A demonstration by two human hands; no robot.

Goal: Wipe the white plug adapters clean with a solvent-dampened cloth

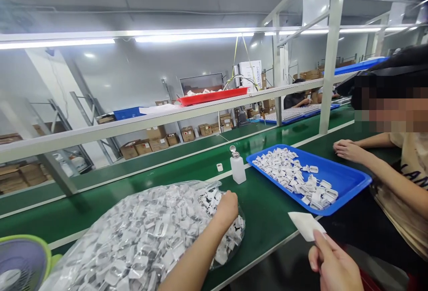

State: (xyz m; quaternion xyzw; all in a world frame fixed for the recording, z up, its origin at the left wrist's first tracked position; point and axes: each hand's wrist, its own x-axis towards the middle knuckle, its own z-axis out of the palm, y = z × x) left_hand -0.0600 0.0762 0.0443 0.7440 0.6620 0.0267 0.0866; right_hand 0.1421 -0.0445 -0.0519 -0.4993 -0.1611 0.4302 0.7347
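Observation:
A large clear plastic bag [133, 233] full of small white plastic parts lies on the green bench. My left hand [228, 208] is at the bag's opening with its fingers curled down among the parts; what they hold, if anything, is hidden. At the lower right, my right hand [334, 260] pinches a white cloth or paper piece [306, 225] between thumb and fingers, in front of the bench edge. Past the bag stands a white bottle [237, 168] with its metal lid up, and a single white part [220, 167] sits beside it.
A blue tray [351, 178] of white parts lies on the right, with a person's hands [349, 150] resting behind it. A green and purple fan [23, 264] is at the lower left. A red tray [216, 97] rests on the overhead shelf, held by metal posts [329, 59].

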